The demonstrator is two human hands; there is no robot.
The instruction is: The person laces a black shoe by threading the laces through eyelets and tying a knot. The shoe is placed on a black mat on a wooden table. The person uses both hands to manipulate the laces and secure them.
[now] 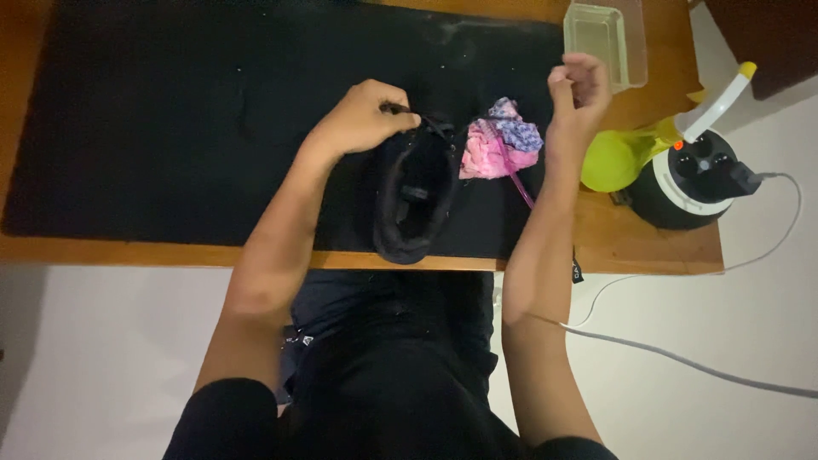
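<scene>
Because the black shoe point(415, 200) lies on a black mat point(170, 128), I can hardly separate its outline from the surface, and the lacing near its far end is mostly lost in the dark. My left hand point(365, 117) covers that far end, fingers pinched together on what looks like a thin black lace, though the lace itself is too dim for me to be sure. My right hand point(579, 89) is lifted off the counter point(648, 247), fingers curled loosely inward with the fingertips close together; whether it pinches a lace end I cannot tell. The shoe's long axis runs away from me, its rounded near end reaching the counter's front edge and overhanging it slightly, its laced end pointing toward the back. Its opening faces up, showing a dark inside with a small tab. It is all black and soft-looking. Just beside it on the right lies a crumpled pink and purple cloth point(501, 149) with a pink stick point(515, 175) across it. Further right stand a yellow-green object point(615, 160), a round black-and-white device point(690, 179) with a cable, and a clear plastic box point(607, 43), partly cut by the frame's top.
</scene>
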